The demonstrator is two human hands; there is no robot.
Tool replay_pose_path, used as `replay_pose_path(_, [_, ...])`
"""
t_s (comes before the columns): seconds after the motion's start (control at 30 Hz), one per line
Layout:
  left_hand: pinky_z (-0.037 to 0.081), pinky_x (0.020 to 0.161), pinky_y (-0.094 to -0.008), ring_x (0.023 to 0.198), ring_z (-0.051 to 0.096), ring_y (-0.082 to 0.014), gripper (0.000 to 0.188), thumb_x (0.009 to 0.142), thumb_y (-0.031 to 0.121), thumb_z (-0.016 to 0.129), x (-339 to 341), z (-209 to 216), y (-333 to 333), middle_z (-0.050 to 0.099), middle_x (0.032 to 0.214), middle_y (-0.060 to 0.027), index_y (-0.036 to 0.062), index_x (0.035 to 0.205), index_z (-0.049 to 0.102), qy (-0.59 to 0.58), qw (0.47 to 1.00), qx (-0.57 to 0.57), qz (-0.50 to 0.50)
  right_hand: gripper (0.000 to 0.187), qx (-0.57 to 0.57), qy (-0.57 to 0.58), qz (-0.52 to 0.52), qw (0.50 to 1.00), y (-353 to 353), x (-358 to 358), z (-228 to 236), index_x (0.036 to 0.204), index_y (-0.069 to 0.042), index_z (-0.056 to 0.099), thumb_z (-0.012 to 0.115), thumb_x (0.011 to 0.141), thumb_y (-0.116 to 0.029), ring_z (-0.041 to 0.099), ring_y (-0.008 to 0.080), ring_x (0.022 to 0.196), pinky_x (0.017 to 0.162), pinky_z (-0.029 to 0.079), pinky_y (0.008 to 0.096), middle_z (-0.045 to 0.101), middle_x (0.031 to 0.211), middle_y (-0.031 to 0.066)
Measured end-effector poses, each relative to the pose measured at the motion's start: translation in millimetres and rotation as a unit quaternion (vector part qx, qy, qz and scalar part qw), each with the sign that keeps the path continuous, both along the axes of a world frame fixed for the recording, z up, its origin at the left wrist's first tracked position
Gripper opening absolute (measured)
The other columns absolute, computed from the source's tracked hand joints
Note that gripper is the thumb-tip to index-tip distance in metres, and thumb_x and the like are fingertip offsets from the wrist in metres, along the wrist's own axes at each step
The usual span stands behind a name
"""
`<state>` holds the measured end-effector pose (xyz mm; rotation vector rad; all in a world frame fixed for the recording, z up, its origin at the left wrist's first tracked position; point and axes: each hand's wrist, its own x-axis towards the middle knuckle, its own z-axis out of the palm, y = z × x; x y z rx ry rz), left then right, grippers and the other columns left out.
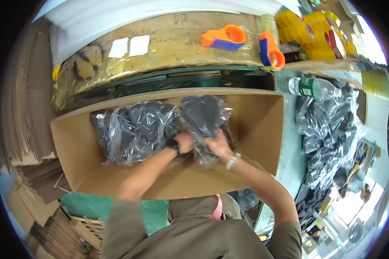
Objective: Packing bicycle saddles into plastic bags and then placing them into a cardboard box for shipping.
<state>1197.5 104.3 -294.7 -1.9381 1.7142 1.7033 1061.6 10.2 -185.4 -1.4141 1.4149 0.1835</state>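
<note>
A long open cardboard box (263, 129) lies in front of me. Inside it, toward the right, a black item in a clear plastic bag (200, 113) stands up between my hands. My right hand (220, 144) grips its right lower side, thumb pressed on the plastic. My left hand (184, 141) is closed against its left side, with the fingertips partly hidden. More bagged black items (136, 127) fill the left and middle of the box, packed side by side. My left wrist has a dark band, the right a pale bracelet.
Orange-and-blue tape dispensers (224, 38) lie on a taped carton (168, 47) behind the box. Yellow tape rolls (315, 32) are stacked at the far right. A plastic bottle (317, 88) and a pile of bagged black items (326, 134) lie at right. Flat cardboard (30, 86) stands left.
</note>
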Motion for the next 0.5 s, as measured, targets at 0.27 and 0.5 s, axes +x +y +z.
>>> replay_pose_path(0.27, [0.047, 0.098, -0.0453, 0.119, 0.051, -0.0413, 0.054, 0.085, 0.020, 0.068, 74, 86, 74, 0.047, 0.137, -0.0216, -0.0015, 0.130, 0.049, -0.091, 0.943, -0.204, 0.247, 0.085, -0.010, 0.076, 0.138, 0.987, 91, 60, -104, 0.143, 0.009, 0.027, 0.070, 0.080, -0.029, 0.058, 0.0449, 0.115, 0.100, 0.046, 0.0448, 0.054, 0.128, 0.0332])
replay_pose_path(0.5, [0.045, 0.097, -0.0461, 0.120, 0.052, -0.0383, 0.061, 0.083, 0.040, 0.066, 40, 14, 5, 0.050, 0.137, -0.0227, 0.0031, 0.129, 0.054, -0.141, 0.974, -0.053, 0.168, 0.027, -0.143, -0.064, 0.369, 0.916, 48, 53, 16, 0.086, -0.002, 0.070, 0.065, 0.077, -0.027, 0.064, 0.0381, 0.096, 0.086, 0.051, 0.0479, 0.068, 0.094, 0.0224])
